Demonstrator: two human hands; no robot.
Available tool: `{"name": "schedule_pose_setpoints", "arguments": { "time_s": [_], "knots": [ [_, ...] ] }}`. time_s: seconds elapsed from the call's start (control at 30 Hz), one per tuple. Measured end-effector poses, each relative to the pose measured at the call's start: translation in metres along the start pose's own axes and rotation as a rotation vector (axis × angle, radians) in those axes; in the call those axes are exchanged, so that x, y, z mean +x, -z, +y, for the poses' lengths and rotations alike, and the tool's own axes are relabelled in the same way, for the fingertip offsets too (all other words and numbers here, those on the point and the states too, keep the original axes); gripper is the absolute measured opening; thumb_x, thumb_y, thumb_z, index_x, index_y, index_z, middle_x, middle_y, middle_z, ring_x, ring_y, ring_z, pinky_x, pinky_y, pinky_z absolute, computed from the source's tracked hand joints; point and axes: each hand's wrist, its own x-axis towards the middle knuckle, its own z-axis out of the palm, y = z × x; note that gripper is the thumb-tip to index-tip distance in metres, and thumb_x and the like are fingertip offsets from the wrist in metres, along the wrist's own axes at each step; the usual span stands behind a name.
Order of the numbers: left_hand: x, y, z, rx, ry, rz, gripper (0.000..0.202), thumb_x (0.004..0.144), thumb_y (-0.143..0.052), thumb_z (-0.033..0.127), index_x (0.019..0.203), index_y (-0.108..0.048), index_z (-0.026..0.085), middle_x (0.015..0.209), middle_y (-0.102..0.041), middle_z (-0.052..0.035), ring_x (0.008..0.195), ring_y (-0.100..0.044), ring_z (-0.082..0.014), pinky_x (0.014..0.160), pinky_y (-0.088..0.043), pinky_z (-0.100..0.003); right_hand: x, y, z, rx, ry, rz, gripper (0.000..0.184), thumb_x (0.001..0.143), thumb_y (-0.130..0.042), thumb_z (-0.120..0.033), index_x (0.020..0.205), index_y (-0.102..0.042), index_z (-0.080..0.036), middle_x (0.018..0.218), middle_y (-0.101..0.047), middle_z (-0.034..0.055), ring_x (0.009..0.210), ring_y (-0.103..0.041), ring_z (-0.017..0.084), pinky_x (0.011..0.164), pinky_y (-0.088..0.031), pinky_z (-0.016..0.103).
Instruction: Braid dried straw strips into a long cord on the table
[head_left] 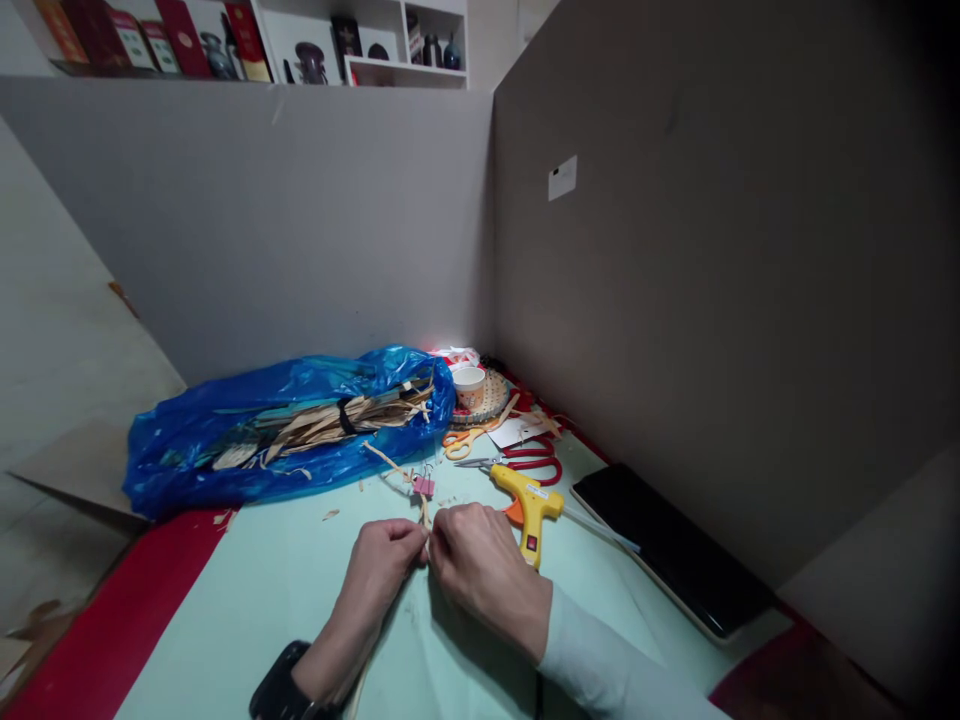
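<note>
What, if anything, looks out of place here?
A small pale scrap lies loose on the green cover, left of the pink clip, apart from the dried strips bundled in the blue bag. Minor litter; I see no clear spill or damage.

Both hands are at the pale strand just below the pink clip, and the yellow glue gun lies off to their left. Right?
Not quite: the head view shows the yellow glue gun on the right, beside the right hand. Both hands are indeed at the pale strand, below the pink clip.
</note>
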Motion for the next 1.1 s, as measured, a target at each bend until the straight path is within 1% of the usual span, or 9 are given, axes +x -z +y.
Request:
{"name": "schedule_pose_setpoints", "arguments": {
  "time_s": [0.13, 0.27, 0.37, 0.5, 0.6, 0.67, 0.77, 0.9, 1.1],
  "knots": [
    [-0.006, 0.001, 0.004, -0.044, 0.033, -0.008, 0.028, 0.061, -0.061, 0.032, 0.042, -0.047, 0.018, 0.036, -0.032, 0.0094, 0.039, -0.022, -0.0050, 0.045, -0.011, -0.023, -0.007, -0.002, -0.008, -0.093, 0.159, 0.000, 0.017, 0.086, -0.047, -0.016, 0.087, -0.064, -0.016, 0.081, -0.068, 0.0084, 0.067, -0.061, 0.021, 0.055, -0.022, 0.033],
    [-0.009, 0.005, 0.009, -0.112, 0.074, -0.051, 0.028, 0.064, -0.061, 0.039, 0.048, -0.054, 0.017, 0.035, -0.038, 0.0076, 0.035, -0.024, -0.0050, 0.042, -0.011, -0.022, -0.014, -0.007, -0.015, -0.189, 0.361, -0.073, 0.020, 0.086, -0.048, -0.010, 0.101, -0.061, -0.012, 0.093, -0.067, 0.0110, 0.071, -0.063, 0.022, 0.053, -0.027, 0.033],
    [-0.009, 0.008, 0.009, -0.152, 0.105, -0.065, 0.027, 0.062, -0.067, 0.040, 0.060, -0.062, 0.013, 0.036, -0.041, 0.0083, 0.035, -0.025, -0.0042, 0.041, -0.012, -0.021, -0.016, -0.007, -0.016, -0.184, 0.433, -0.098, 0.018, 0.087, -0.049, -0.013, 0.098, -0.064, -0.010, 0.092, -0.068, 0.0131, 0.072, -0.063, 0.023, 0.054, -0.029, 0.032],
    [-0.010, 0.010, 0.011, -0.184, 0.116, -0.080, 0.027, 0.060, -0.070, 0.038, 0.064, -0.064, 0.012, 0.037, -0.038, 0.0101, 0.036, -0.023, -0.0025, 0.041, -0.011, -0.019, -0.008, 0.005, -0.006, 0.123, 0.154, 0.021, 0.028, 0.092, -0.047, -0.030, 0.080, -0.068, -0.017, 0.077, -0.070, 0.0070, 0.071, -0.062, 0.019, 0.059, -0.031, 0.030],
    [-0.012, 0.010, 0.014, -0.193, 0.119, -0.100, 0.030, 0.060, -0.071, 0.040, 0.063, -0.064, 0.011, 0.035, -0.035, 0.0111, 0.035, -0.021, -0.0016, 0.040, -0.008, -0.018, 0.003, 0.011, 0.006, 0.347, -0.026, 0.048, 0.023, 0.090, -0.049, -0.026, 0.092, -0.069, -0.016, 0.087, -0.071, 0.0069, 0.081, -0.061, 0.018, 0.066, -0.034, 0.026],
    [-0.013, 0.009, 0.015, -0.195, 0.115, -0.108, 0.030, 0.059, -0.071, 0.040, 0.063, -0.064, 0.011, 0.037, -0.039, 0.0095, 0.035, -0.023, -0.0012, 0.040, -0.009, -0.018, 0.009, 0.008, 0.011, 0.469, -0.025, -0.039, 0.024, 0.090, -0.046, -0.023, 0.099, -0.067, -0.014, 0.089, -0.070, 0.0066, 0.080, -0.060, 0.016, 0.067, -0.036, 0.024],
    [-0.013, 0.007, 0.014, -0.196, 0.094, -0.113, 0.027, 0.057, -0.071, 0.036, 0.061, -0.063, 0.011, 0.039, -0.046, 0.0060, 0.035, -0.030, -0.0015, 0.039, -0.013, -0.017, 0.014, -0.001, 0.013, 0.539, 0.010, -0.154, 0.027, 0.090, -0.039, -0.015, 0.088, -0.066, -0.014, 0.073, -0.067, 0.0029, 0.065, -0.057, 0.012, 0.061, -0.034, 0.022],
    [-0.013, 0.005, 0.013, -0.170, 0.057, -0.129, 0.025, 0.058, -0.069, 0.035, 0.065, -0.062, 0.012, 0.038, -0.051, 0.0044, 0.032, -0.034, -0.0033, 0.037, -0.018, -0.017, 0.015, -0.009, 0.011, 0.523, 0.021, -0.141, 0.027, 0.091, -0.042, -0.018, 0.073, -0.061, -0.014, 0.069, -0.063, 0.0031, 0.067, -0.052, 0.013, 0.061, -0.031, 0.023],
    [-0.016, 0.005, 0.012, -0.084, 0.036, -0.149, 0.027, 0.062, -0.067, 0.039, 0.073, -0.058, 0.016, 0.041, -0.061, -0.0002, 0.030, -0.046, -0.0100, 0.036, -0.032, -0.019, 0.011, -0.003, 0.012, 0.557, 0.011, -0.111, 0.029, 0.088, -0.045, -0.019, 0.063, -0.059, -0.015, 0.060, -0.058, 0.0007, 0.061, -0.047, 0.012, 0.060, -0.029, 0.024]
  ]
}}
